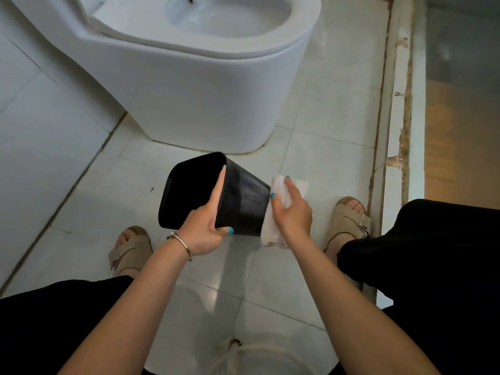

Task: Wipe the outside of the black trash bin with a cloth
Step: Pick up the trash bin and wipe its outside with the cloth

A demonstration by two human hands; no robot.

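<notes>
The black trash bin (243, 201) was held tipped on its side above the tiled floor (89, 201), in front of the white toilet (194, 85), its open mouth turned to the left and its base to the right. The left hand (201, 228) gripped it at the rim: the fingers (218, 190) lay stretched along the inside of the opening while the thumb pinched the outer wall near the lower edge, so the fingers were clamped on the bin. A thin bracelet (181, 243) circled that wrist.

The right hand (292, 209) pressed a white cloth (273, 223) against the base end of the bin. Its fingers curled over the bunched cloth and held it, thumb towards the bin's dark side. Part of the cloth hung below the hand, and a corner stuck out beyond the fingertips.

Two feet in tan sandals, the left sandal (130, 250) and the right sandal (349, 223), stood on the floor either side of the bin. Black trouser legs (422, 244) framed the lower view.
</notes>
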